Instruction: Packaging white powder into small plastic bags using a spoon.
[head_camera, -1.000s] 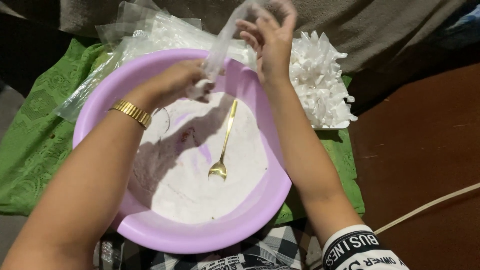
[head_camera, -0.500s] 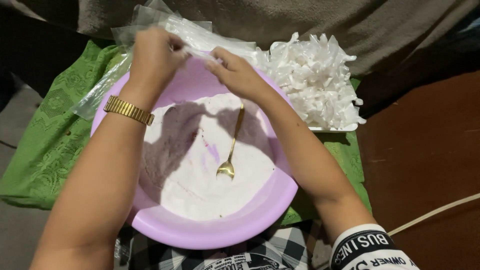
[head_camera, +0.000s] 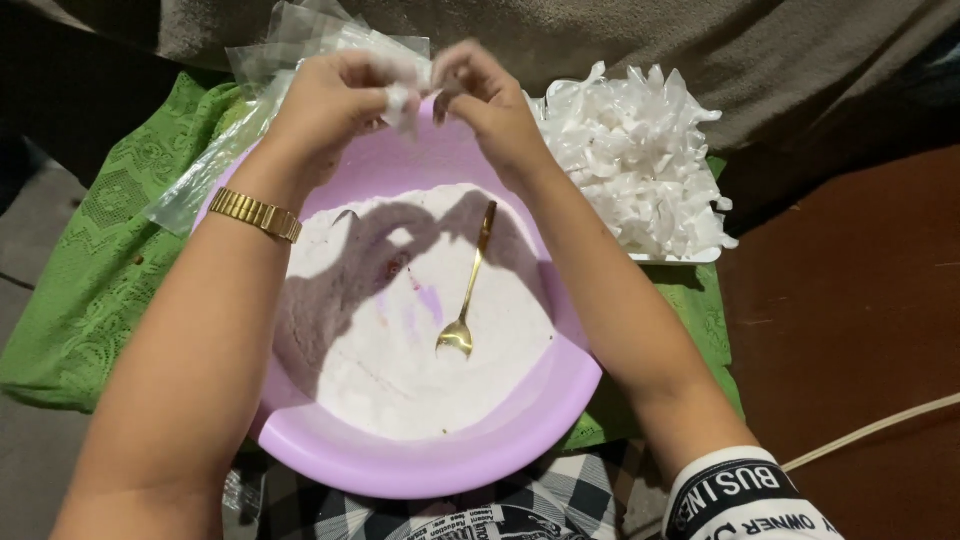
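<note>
Plastic bag (head_camera: 405, 95) | thin, limp, slippery, judged featherlight | pinched at its top by left hand (head_camera: 335, 100) and right hand (head_camera: 485, 95), fingers clamped | held over purple basin (head_camera: 420, 460).

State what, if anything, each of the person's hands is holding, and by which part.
Both the left hand and the right hand pinch one small clear plastic bag between fingertips, at its gathered top, above the lilac plastic basin.
</note>
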